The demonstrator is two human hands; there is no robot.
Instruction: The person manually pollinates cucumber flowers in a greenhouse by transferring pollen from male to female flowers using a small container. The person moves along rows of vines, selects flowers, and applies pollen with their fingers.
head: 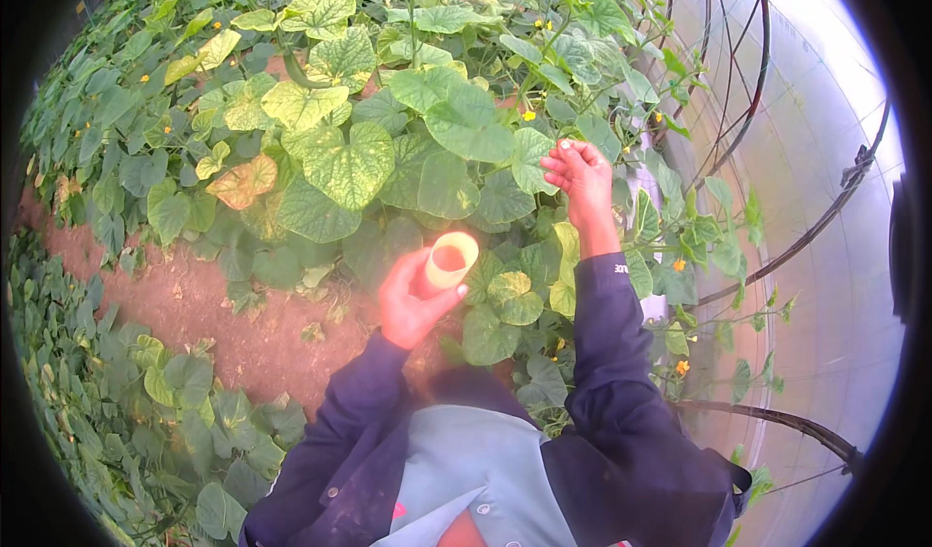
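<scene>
My left hand (408,303) holds a pale yellow cup (452,258) by its side, thumb in front. The cup's round mouth faces up towards me, and what lies in it cannot be made out. Further forward on the right, my right hand (580,177) is raised with its fingers curled and thumb tip against the forefinger. No object shows between those fingertips, though something tiny could be hidden. Just beside it is a broad green leaf (531,160) of a cucumber-like vine. A small yellow flower (528,116) blooms up and left of that hand.
Dense vines fill the front, with yellow-mottled leaves (349,165) and one browning leaf (244,181). A bare reddish soil path (247,328) runs at left, with more plants (189,394) beyond it. On the right, curved dark poles (808,234) stand against a translucent plastic film wall (815,314).
</scene>
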